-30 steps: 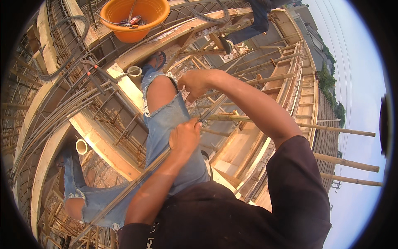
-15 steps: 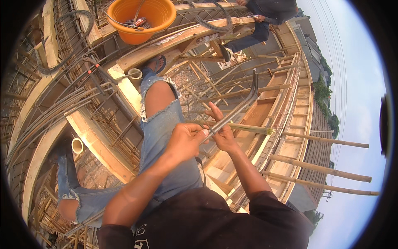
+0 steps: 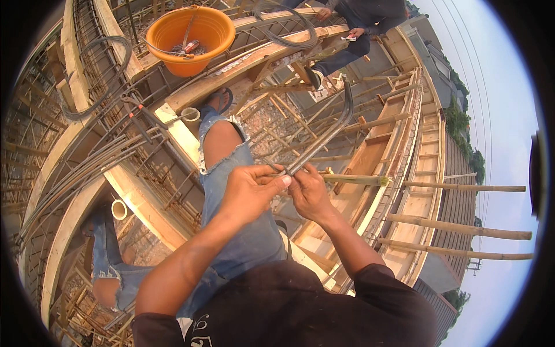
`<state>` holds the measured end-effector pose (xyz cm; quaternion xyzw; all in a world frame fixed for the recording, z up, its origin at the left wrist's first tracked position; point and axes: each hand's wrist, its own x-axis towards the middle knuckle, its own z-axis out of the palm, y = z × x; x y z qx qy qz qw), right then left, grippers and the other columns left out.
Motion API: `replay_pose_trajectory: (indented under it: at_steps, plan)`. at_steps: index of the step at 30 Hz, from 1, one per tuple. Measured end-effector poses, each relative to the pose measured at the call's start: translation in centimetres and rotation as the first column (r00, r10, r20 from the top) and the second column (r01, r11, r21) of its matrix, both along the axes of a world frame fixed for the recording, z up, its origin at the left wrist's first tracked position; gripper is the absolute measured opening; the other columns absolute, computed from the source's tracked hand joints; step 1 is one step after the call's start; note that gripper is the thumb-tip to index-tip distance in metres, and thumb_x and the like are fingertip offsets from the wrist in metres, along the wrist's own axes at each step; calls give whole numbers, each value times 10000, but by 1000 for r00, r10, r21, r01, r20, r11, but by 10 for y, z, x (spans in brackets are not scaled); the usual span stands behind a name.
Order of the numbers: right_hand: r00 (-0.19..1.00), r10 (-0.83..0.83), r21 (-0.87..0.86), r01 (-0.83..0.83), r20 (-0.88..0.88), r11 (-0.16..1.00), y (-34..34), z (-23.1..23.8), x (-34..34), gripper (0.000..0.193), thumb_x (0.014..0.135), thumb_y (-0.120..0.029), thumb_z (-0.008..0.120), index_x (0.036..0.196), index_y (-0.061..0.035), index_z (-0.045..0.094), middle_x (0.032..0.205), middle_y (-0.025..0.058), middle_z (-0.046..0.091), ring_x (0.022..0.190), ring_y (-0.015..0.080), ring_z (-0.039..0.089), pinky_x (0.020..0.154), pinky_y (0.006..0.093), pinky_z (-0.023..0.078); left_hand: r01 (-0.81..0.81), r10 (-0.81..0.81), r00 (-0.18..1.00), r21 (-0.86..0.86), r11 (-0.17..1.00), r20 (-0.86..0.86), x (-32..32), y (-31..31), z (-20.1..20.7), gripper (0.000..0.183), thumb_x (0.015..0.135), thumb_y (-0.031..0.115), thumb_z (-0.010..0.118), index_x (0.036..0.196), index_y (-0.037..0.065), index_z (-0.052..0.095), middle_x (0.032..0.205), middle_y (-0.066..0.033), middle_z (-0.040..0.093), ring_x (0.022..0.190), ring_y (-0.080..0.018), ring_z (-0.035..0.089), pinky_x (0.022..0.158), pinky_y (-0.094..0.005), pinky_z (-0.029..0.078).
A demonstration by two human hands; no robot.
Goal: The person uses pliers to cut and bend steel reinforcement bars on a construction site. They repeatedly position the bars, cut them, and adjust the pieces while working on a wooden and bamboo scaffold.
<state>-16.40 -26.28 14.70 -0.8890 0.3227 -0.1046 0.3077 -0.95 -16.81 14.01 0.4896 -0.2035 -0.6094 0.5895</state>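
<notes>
Both hands (image 3: 245, 191) (image 3: 310, 194) around bent metal rods (image 3: 319, 144) (bamboo pole (image 3: 367, 180) just beside, orange bucket (image 3: 188, 68) beyond)

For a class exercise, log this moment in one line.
left hand: at rods; right hand: at rods; rods: bent toward far end; bucket: upper left

The right fingers (image 3: 304, 178), outstretched earlier, now curl in on the metal bars (image 3: 317, 147), just beside the left fingers (image 3: 281, 182).

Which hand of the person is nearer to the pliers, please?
Left. The left hand is lower and to the right of the pliers in the view; the right hand is further right. Neither touches them.
</notes>
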Motion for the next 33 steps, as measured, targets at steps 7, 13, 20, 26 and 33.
replay_pose_trajectory:
  at_steps: [7, 13, 20, 26, 33]
  plan:
    - [909, -63, 27, 81, -413, 996, -2, -34, -16, 225, 907, -202, 532, 880, -27, 670, 701, 216, 621, 736, 417, 614, 834, 497, 447, 45, -115, 645, 113, 993, 755, -35, -2, -48, 333, 867, 249, 644, 1098, 10, 660, 809, -145, 702, 668, -298, 664, 609, -377, 519]
    - [933, -125, 248, 217, -337, 944, -4, -76, -18, 240, 897, -143, 493, 785, 38, 606, 606, 157, 569, 582, 224, 577, 620, 378, 460, 49, -7, 204, -3, 999, 979, -59, -2, -105, 387, 858, 189, 580, 1220, 54, 606, 915, -86, 676, 843, -234, 651, 619, -356, 547]
    - [886, -400, 907, 346, -233, 239, -26, -85, -27, 299, 925, -244, 432, 729, -57, 556, 571, 14, 418, 524, 160, 373, 532, 331, 309, 117, 31, -47, -25, 993, 998, -64, -2, -114, 435, 806, 135, 589, 1221, 5, 578, 844, -68, 633, 793, -211, 630, 559, -320, 536]
    - [954, -168, 823, 298, -247, 482, -30, -71, -27, 284, 917, -253, 522, 727, -47, 566, 602, -31, 391, 568, 91, 332, 532, 270, 268, 132, 17, 38, -22, 991, 999, -63, -3, -115, 395, 829, 115, 577, 1211, 12, 586, 868, -106, 646, 798, -254, 643, 586, -359, 537]
    - [983, -42, 828, 171, -177, 533, -37, -68, -30, 312, 937, -294, 540, 810, -20, 620, 610, -38, 411, 572, 88, 348, 530, 269, 274, 66, -97, 540, 72, 995, 836, -39, -9, -87, 361, 894, 283, 546, 1113, 14, 646, 909, -217, 673, 885, -391, 632, 735, -477, 497]
